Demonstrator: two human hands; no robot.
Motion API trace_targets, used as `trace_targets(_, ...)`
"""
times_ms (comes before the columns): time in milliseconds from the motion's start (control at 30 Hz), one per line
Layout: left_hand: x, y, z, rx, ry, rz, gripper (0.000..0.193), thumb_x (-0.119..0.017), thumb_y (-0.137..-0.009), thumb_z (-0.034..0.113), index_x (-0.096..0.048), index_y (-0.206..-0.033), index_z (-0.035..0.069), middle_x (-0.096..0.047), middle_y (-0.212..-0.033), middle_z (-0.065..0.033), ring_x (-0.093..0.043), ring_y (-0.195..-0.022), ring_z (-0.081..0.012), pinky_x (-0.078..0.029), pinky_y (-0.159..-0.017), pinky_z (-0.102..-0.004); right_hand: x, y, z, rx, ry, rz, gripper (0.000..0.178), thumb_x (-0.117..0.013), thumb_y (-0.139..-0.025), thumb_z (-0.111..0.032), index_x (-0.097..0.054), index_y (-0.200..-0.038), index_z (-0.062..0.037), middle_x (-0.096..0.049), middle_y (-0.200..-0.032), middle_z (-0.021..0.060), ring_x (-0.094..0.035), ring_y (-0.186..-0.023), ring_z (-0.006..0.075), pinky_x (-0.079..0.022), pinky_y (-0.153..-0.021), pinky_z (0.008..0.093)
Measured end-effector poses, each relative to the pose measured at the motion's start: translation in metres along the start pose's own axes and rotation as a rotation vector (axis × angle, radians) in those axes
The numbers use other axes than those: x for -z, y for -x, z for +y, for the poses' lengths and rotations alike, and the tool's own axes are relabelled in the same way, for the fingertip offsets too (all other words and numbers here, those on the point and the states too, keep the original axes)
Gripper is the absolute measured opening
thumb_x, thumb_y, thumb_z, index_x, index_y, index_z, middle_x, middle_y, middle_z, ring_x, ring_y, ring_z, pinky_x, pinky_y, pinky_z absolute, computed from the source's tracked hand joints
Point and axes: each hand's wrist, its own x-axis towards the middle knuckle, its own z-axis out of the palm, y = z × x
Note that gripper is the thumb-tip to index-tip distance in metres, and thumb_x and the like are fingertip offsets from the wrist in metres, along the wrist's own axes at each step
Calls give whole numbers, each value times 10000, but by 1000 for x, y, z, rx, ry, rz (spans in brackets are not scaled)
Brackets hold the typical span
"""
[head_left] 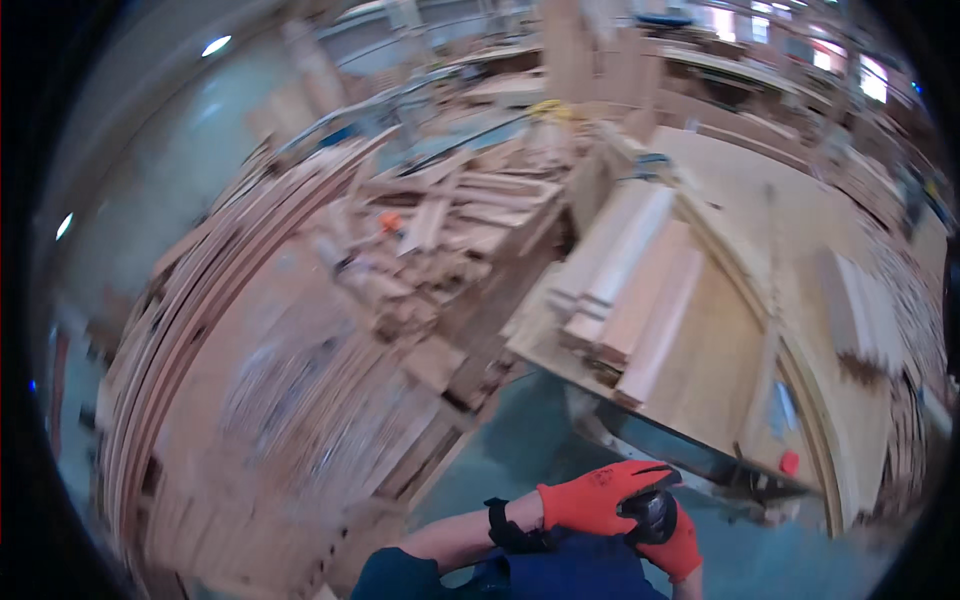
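Both my hands are close together in front of my body, in orange gloves with dark patches at the fingertips. My left hand (pixel 592 498) reaches across, its fingers and thumb curved around a dark rounded form (pixel 654 515). Just below, my right hand (pixel 678 552) is pressed against the same dark form from the other side. Blur hides whether this is a held object or the dark palm of a glove. A black band (pixel 505 525) circles my left wrist. Beyond my hands, several squared timber pieces (pixel 640 300) lie side by side on a wooden worktable (pixel 725 365).
A long curved-looking wooden strip (pixel 765 310) runs along the worktable, with a small red item (pixel 789 462) near its front edge. More timber blocks (pixel 855 305) sit at the right. Leftward are a heap of wood offcuts (pixel 440 230), stacked thin strips (pixel 320 410) and long boards (pixel 190 330).
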Motion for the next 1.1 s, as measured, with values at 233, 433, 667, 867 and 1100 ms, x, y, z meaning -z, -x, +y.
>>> trace_targets(233,1,71,34,674,6,389,891,-719,-808,210,-301,-1574,27,-375,-1594,-170,-393,-1452,-351,-335,-1193,-416,-40,-53,-15,216,62,-416,735,-893,-621,-176,-612,-1289,-51,-702,-1188,117,-686,-1086,268,-535,-944,394)
trace_targets(433,17,135,27,282,246,490,959,-721,-802,195,-222,-1611,65,-322,-1637,-144,-389,-1467,-310,-314,-1202,-413,-73,-66,-14,204,-23,-610,841,-897,-581,-198,-582,-1344,-39,-698,-1209,133,-681,-1090,269,-530,-942,394)
trace_targets(667,66,221,-12,398,252,793,980,-742,-820,192,-189,-1617,54,-312,-1661,-73,-348,-1496,-258,-266,-1230,-385,-166,-125,-60,175,35,-819,890,-885,-575,-195,-547,-1384,-43,-688,-1197,120,-664,-1096,241,-523,-945,382)
trace_targets(867,150,324,-52,-6,442,797,998,-746,-879,313,-146,-1632,51,-295,-1664,-95,-281,-1528,-233,-205,-1250,-393,-281,-165,-104,71,-126,-989,894,-906,-678,-217,-493,-1437,13,-628,-1307,152,-613,-1176,248,-508,-977,389)
trace_targets(1100,201,463,-94,279,482,968,853,-715,-932,340,-269,-1609,79,-409,-1602,-95,-394,-1466,-239,-306,-1196,-386,-367,-278,-255,326,-19,-576,1076,-950,-520,-293,-461,-1436,-10,-613,-1287,126,-593,-1189,254,-472,-1037,417)
